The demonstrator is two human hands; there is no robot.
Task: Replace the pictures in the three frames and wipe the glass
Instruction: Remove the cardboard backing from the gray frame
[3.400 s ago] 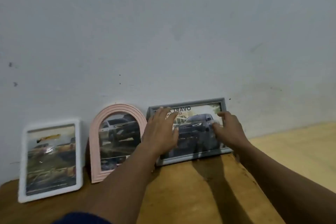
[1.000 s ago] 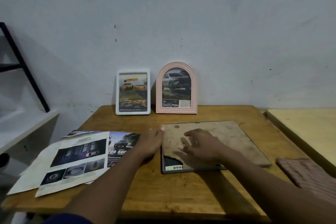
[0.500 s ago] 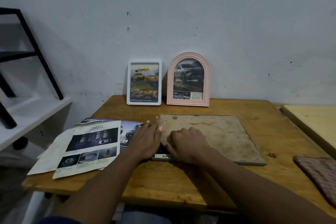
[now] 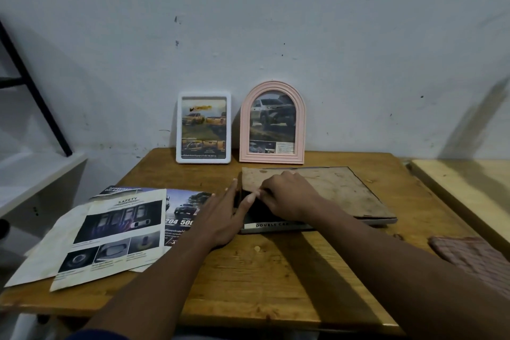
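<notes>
Grey frame (image 4: 382,220) lies face down on the wooden table (image 4: 262,270), just in front of the pink arched frame (image 4: 271,159). Its brown backing board (image 4: 339,188) is raised at the near-left corner, exposing a dark print (image 4: 273,225) beneath (lettering partly legible).

Left hand (image 4: 220,218): fingers straight and together, braced against the frame's left edge. Right hand (image 4: 287,196): fingers curled, pinching the lifted board corner.

Assessment: the board appears thin, stiff and light, and should lift from that corner without bending. The glass underneath is presumed fragile, so the frame is best steadied by its rails, flat on the table. The print is likely limp and should be taken by an edge.
</notes>
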